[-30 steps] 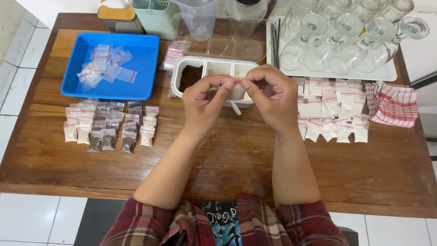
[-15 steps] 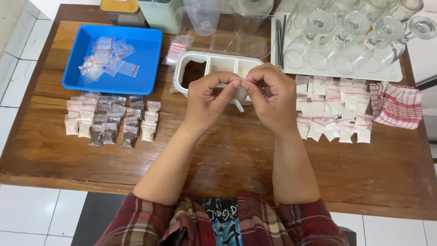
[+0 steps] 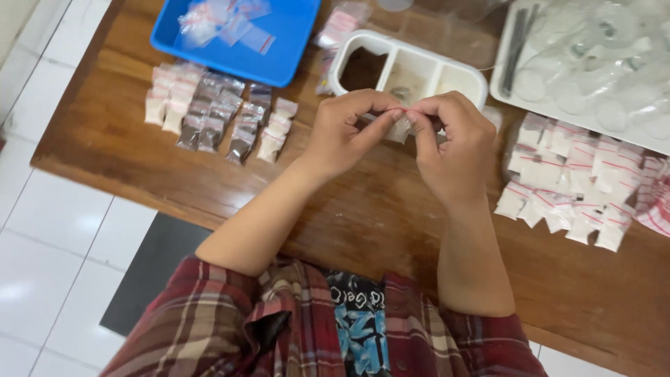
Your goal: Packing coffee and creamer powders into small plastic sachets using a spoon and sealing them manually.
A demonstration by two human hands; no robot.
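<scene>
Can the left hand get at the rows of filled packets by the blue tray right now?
Probably not yet: the left hand and right hand both pinch a small packet. The path to the packet rows looks clear.

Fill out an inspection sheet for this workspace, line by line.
Surface: wooden table, over white floor tiles.
Job's things: small clear bag of pale powder, pinched at its red-striped top by both hands.
Clutter: white three-part box; blue tray holding empty bags; rows of filled bags on the left; pile of white bags on the right; white tray of glasses, blurred.
Hands: left hand and right hand, fingertips meeting at the bag.
Cables: nothing seen.
Surroundings: plaid sleeves.
</scene>
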